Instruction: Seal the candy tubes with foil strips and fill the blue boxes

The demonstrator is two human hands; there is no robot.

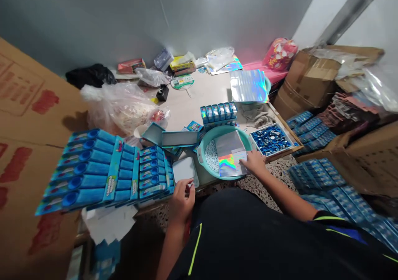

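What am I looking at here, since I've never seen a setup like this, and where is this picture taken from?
This one picture comes from a camera worn on a person's head, looking forward and down. There is no machine: the hands are the person's own. The right hand rests on a shiny rainbow holographic sheet in a round teal plastic basin, beside small white pieces. The left hand is by a white rectangular tray; whether it holds anything is hard to tell. Nearby lie rows of long blue card packs and a shallow tray of glossy blue pieces.
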